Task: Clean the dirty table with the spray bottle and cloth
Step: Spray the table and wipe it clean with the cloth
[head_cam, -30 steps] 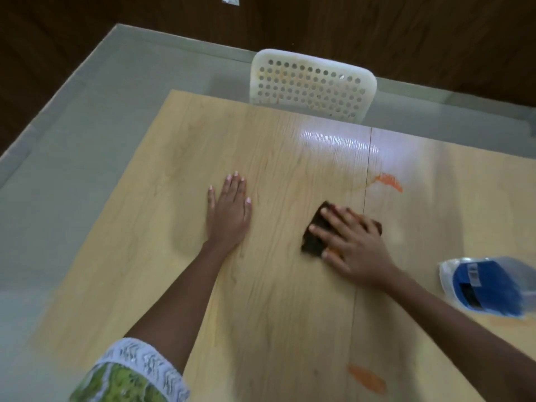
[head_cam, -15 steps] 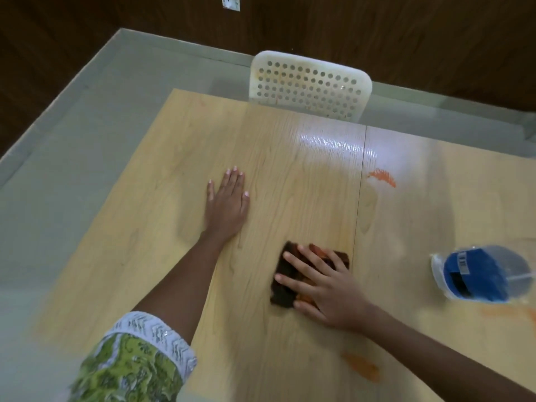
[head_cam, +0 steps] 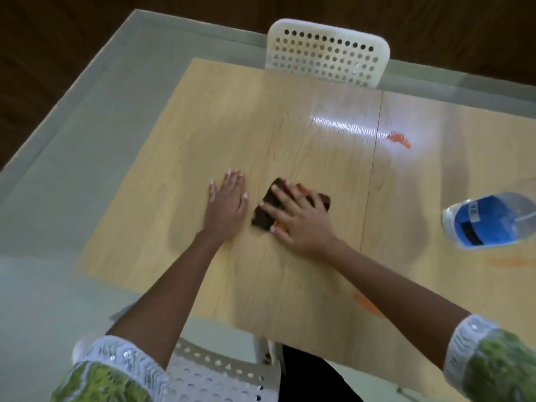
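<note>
A dark brown cloth (head_cam: 268,208), folded into a rough rectangle with an orange patch at its near edge, lies mid-table (head_cam: 290,285), long axis running near-left to far-right. The right hand (head_cam: 301,220) presses it with straight, spread fingers. The left hand (head_cam: 227,201) rests flat just left of it. The clear spray bottle (head_cam: 490,220) with its blue label lies tipped at the right.

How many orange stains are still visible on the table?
3: one orange stain far, right of the seam; one near the right forearm; a faint one below the spray bottle. The cloth may hide more.
</note>
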